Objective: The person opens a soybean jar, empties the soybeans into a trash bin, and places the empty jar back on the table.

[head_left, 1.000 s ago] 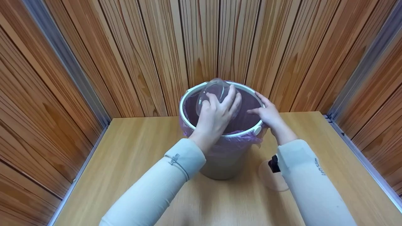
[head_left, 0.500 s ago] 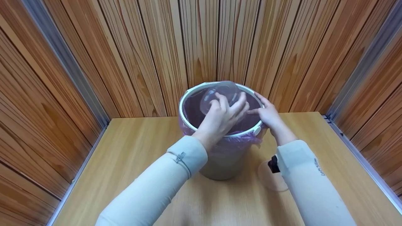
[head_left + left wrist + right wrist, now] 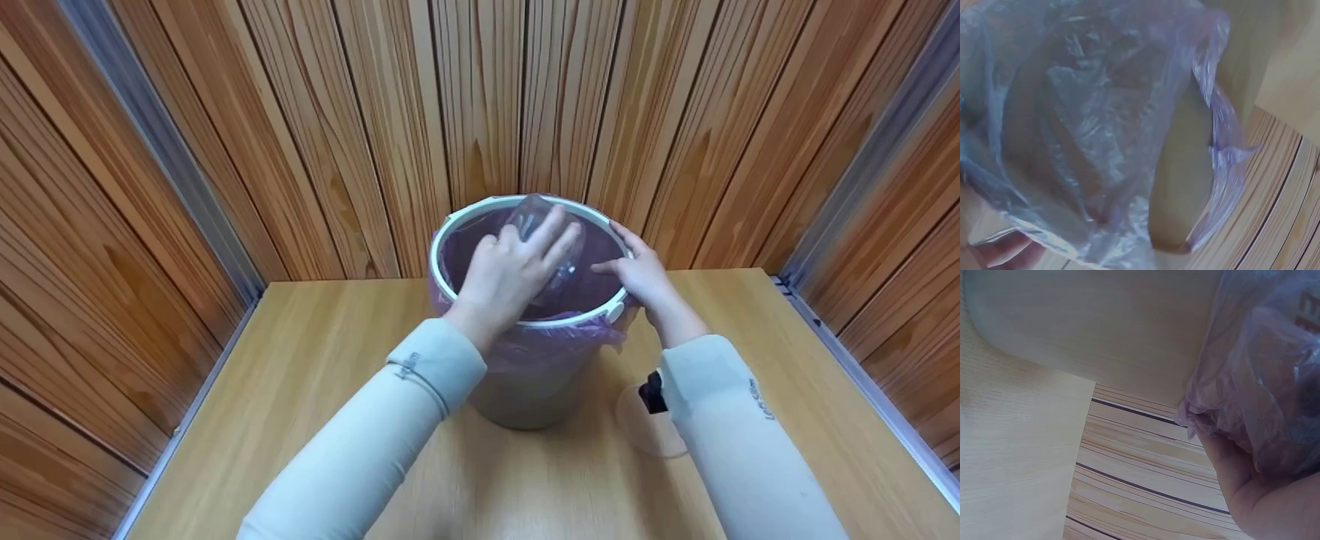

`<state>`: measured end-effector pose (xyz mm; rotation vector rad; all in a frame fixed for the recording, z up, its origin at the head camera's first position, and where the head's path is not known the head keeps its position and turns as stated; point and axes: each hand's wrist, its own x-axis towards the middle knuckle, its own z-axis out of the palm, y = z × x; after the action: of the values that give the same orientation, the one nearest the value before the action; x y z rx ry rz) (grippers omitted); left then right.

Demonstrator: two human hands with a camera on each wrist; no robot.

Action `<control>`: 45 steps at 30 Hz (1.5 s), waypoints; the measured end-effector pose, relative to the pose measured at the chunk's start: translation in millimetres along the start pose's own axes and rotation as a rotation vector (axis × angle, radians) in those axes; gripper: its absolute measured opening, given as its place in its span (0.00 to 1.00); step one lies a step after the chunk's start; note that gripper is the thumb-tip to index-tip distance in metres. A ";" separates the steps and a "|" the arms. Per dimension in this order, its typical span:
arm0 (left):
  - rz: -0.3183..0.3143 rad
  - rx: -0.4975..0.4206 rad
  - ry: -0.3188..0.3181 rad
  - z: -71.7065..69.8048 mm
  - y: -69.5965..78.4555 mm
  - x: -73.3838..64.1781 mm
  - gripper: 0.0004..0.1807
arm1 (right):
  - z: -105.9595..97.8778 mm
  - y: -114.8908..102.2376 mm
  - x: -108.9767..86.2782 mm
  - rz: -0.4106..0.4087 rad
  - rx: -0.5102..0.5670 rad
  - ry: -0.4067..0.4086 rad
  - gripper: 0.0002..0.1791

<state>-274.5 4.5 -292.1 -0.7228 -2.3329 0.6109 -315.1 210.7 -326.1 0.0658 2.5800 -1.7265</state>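
My left hand (image 3: pixel 510 266) holds a clear plastic container (image 3: pixel 534 210) tilted inside the mouth of a grey trash bin (image 3: pixel 525 397). A thin purple bag (image 3: pixel 555 349) lines the bin and folds out over its white rim (image 3: pixel 439 259). On the right side, my right hand (image 3: pixel 649 277) grips the rim, thumb on the inner side. The left wrist view is mostly filled by the bag (image 3: pixel 1100 112), with fingertips (image 3: pixel 1008 250) at the lower left. In the right wrist view the bag (image 3: pixel 1275 382) covers part of my right hand (image 3: pixel 1258 495).
The bin stands on a light wooden table (image 3: pixel 337 352), near a back wall of wood panels (image 3: pixel 360 135). A clear round disc (image 3: pixel 649 435) lies on the table right of the bin, partly under my right forearm. Grey metal strips (image 3: pixel 180 187) run along the corners.
My left hand has turned the clear container: its round face showed earlier, and now its side shows lower across the bin's mouth. My right hand has stayed on the rim.
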 end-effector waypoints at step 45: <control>-0.358 -0.739 0.399 -18.8 14.2 -13.9 0.61 | -0.5 4.6 0.9 -0.010 0.060 0.043 0.41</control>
<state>-247.9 10.9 -292.8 -0.6277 -2.1928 -0.5422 -315.8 213.0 -330.3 0.0933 2.5622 -1.8256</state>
